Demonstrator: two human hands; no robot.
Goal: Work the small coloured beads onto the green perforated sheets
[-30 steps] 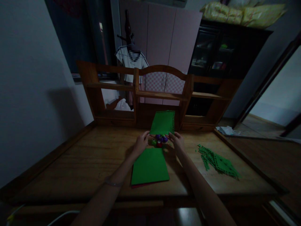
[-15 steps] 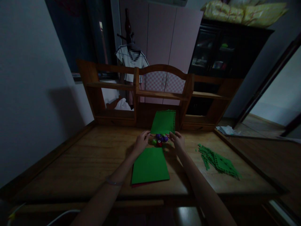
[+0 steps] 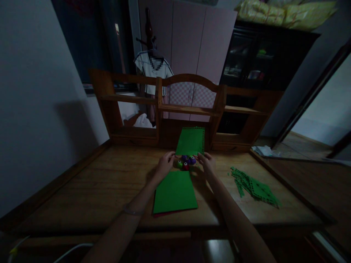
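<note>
A green paper sheet (image 3: 191,141) with rows of small punched holes along its far and right edges stands raised near the back of the table. My left hand (image 3: 165,163) pinches its near left corner, and my right hand (image 3: 207,162) pinches the near right corner. Between the hands, just below the sheet, sits a cluster of small round craft punches (image 3: 185,166) in red, green and purple; their exact kind is hard to make out in the dim light. Closer to me lies a stack of green paper (image 3: 175,191), with a red edge showing underneath.
Punched green paper scraps and strips (image 3: 253,186) lie on the right of the wooden table (image 3: 109,182). A wooden shelf unit (image 3: 189,109) rises along the table's back edge. A white cable (image 3: 72,250) runs at the lower left.
</note>
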